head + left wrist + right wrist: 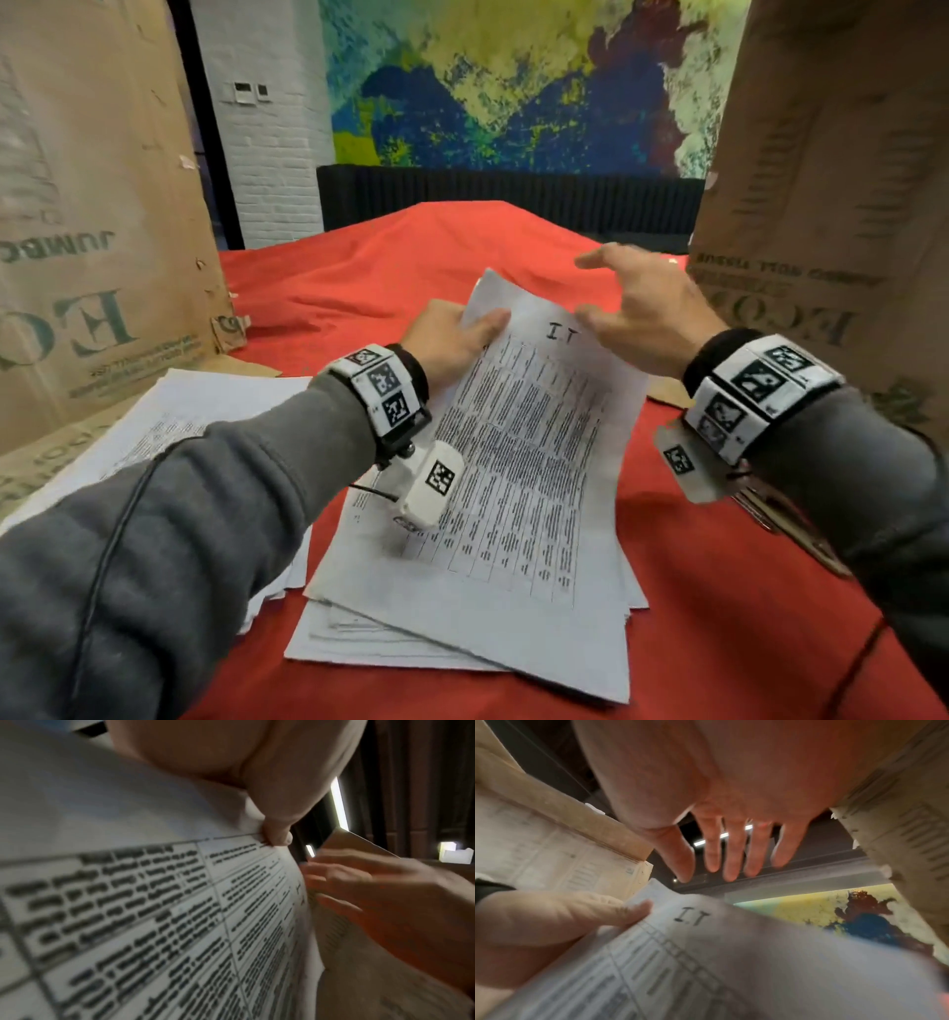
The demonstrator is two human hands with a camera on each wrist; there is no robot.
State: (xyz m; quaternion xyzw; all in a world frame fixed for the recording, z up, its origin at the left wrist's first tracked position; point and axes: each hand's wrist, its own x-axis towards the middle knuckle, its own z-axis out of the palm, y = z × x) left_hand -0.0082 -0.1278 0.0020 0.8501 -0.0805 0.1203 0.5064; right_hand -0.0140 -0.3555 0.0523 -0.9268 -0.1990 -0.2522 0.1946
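Top sheet [518, 452], a printed table, is pinched at its far corner by the left hand [452, 339], thumb on top, so that end is raised off the stack [359, 637]. The right hand [642, 308] hovers over the other far corner, fingers spread, holding nothing. It looks like sorting. Next the sheet needs lifting clear, perhaps to the second pile [205, 411] on the red cloth [744, 616], without dragging the page beneath.

The top sheet [518, 462] is white with a black-ruled table of black print, on a red cloth [359, 277] over the surface, with a brown, green-lettered left box [92, 205] at 9 o'clock, a matching right box [821, 180] at 3, a blue, yellow, green and maroon mural [513, 77] at 12, and grey sleeves [205, 514].
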